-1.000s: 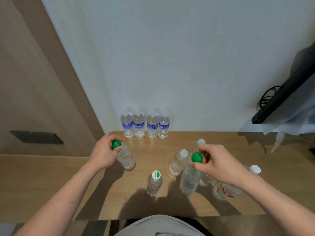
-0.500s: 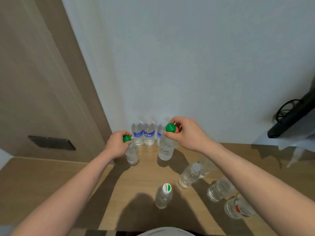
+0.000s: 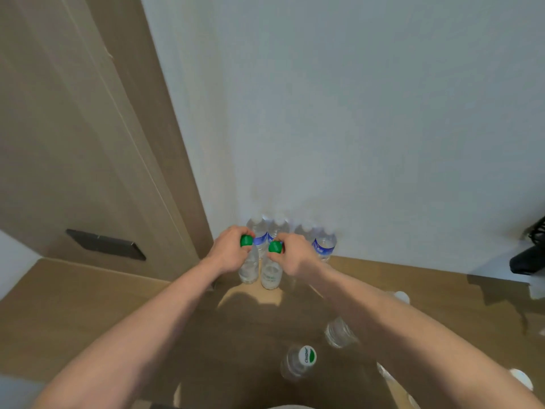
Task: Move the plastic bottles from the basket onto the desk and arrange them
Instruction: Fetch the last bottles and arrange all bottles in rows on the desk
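Two clear bottles with green caps stand side by side on the wooden desk (image 3: 427, 290), just in front of a row of blue-labelled bottles (image 3: 324, 246) at the wall. My left hand (image 3: 228, 252) grips the top of the left green-capped bottle (image 3: 248, 268). My right hand (image 3: 295, 255) grips the top of the right green-capped bottle (image 3: 270, 274). Closer to me stands a bottle with a white-and-green cap (image 3: 298, 363), and a clear bottle (image 3: 339, 335) shows beside my right forearm. The basket is out of view.
A white wall rises right behind the bottle row. A beige door with a dark handle (image 3: 106, 245) is at the left. A dark object (image 3: 528, 258) juts in at the right edge. White caps (image 3: 520, 377) of other bottles peek out under my right arm.
Both hands moved toward the wall. The right hand carried its green-capped bottle left and set it beside the left hand's bottle, in front of the blue-labelled row.
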### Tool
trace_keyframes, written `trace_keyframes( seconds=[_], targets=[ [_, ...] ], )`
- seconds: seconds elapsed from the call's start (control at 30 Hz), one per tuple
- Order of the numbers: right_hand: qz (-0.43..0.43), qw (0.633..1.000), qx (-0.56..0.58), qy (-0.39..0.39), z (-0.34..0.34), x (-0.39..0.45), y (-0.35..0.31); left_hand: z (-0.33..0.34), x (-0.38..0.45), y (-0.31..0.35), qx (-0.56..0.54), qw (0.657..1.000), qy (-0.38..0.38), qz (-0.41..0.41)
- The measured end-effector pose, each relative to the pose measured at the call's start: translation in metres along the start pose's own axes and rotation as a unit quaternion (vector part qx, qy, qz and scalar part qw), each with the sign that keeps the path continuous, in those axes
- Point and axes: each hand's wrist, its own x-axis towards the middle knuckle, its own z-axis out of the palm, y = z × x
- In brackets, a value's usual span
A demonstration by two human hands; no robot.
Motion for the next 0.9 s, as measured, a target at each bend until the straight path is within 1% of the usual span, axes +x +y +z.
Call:
trace_keyframes(
  seconds=[0.07, 0.17, 0.33, 0.43, 0.5, 0.6, 0.67, 0.8, 0.87, 0.9],
  targets=[
    [0.007, 1.0, -0.001, -0.007, 0.004, 0.004, -0.002, 0.001, 0.005, 0.0, 0.008, 1.0, -0.006, 0.006],
    [0.003, 1.0, 0.019, 0.004, 0.011, 0.012, -0.002, 0.002, 0.011, 0.003, 0.015, 1.0, -0.015, 0.01],
    [-0.006, 0.999, 0.039, 0.006, 0.009, 0.012, 0.0, 0.005, 0.009, 0.004, 0.004, 1.0, -0.022, -0.008],
    [0.022, 0.999, 0.043, -0.014, -0.004, 0.002, -0.001, 0.005, 0.003, 0.006, 0.023, 1.0, -0.018, -0.006],
    [0.042, 0.996, 0.073, 0.014, -0.022, -0.01, -0.002, 0.001, 0.0, 0.008, 0.063, 0.998, -0.02, 0.002],
    [0.046, 0.981, 0.164, 0.09, -0.056, -0.041, 0.004, -0.003, -0.012, 0.013, 0.098, 0.995, -0.032, 0.009],
    [0.036, 0.974, 0.203, 0.097, -0.08, -0.074, 0.015, -0.006, -0.026, 0.018, 0.107, 0.994, -0.027, 0.015],
    [0.044, 0.976, 0.204, 0.066, -0.124, -0.163, 0.051, -0.011, -0.066, 0.034, 0.08, 0.995, 0.021, 0.058],
    [0.064, 0.977, 0.186, 0.081, -0.139, -0.205, 0.072, -0.008, -0.09, 0.047, 0.052, 0.993, 0.033, 0.098],
    [0.08, 0.976, 0.177, 0.096, -0.145, -0.225, 0.082, -0.005, -0.103, 0.056, 0.036, 0.992, 0.028, 0.119]
  ],
)
